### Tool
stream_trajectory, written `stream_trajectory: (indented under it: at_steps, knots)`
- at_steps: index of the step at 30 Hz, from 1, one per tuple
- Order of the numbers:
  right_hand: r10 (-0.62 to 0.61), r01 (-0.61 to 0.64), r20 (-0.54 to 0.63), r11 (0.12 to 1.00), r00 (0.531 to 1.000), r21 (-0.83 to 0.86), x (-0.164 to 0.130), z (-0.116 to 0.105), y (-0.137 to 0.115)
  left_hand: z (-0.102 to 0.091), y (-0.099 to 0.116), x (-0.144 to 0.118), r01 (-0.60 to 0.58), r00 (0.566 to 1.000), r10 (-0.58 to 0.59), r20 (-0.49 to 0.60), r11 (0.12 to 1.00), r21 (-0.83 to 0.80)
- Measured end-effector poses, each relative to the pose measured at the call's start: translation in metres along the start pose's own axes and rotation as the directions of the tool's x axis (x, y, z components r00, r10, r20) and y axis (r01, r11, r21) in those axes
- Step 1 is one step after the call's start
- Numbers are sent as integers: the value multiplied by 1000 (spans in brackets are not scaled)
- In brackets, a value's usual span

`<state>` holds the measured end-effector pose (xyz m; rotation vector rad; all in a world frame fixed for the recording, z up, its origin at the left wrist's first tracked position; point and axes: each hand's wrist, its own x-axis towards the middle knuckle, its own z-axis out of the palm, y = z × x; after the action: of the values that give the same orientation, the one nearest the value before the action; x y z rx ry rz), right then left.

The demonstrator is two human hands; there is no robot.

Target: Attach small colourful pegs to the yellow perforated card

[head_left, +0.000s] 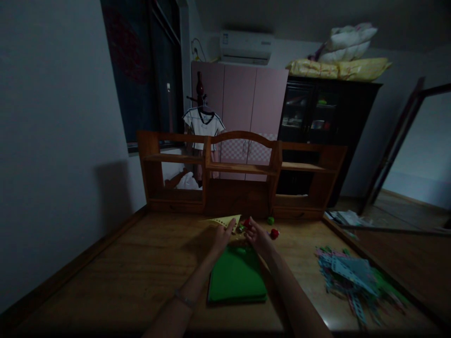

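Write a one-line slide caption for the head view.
Both hands, left hand and right hand, work on a yellow perforated triangle piece above a green board on a wooden desk.

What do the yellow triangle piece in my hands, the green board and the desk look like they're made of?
Yellow perforated triangle, held by the left hand with the right hand beside it: probably plastic, thin, flat, with rows of holes; painted metal is possible.
Green board: likely plastic, uniform matte colour, rounded corners.
Desk: wood, visible grain, brown varnished sheen.
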<state>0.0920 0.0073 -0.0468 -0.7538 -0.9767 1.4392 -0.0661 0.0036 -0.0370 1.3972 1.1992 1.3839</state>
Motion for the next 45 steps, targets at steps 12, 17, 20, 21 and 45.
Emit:
stream_trajectory:
  at_steps: [12,17,20,21,45]
  knots:
    - [51,-55,25,970,998,238,-4,2,-13,0,1,-2,6,996,1,85,997,-79]
    - [69,-80,46,937,997,340,-4,7,-15,3,-2,0,-89,985,105,136,989,-121]
    - [83,-97,54,919,995,381,-5,6,-18,0,1,-2,-67,990,76,117,995,-78]
    - [90,-106,60,914,994,392,-6,6,-19,-2,2,-2,-47,992,55,116,997,-64]
    - [105,-114,45,922,993,369,-6,-1,-21,2,-4,5,-80,973,102,205,991,-110]
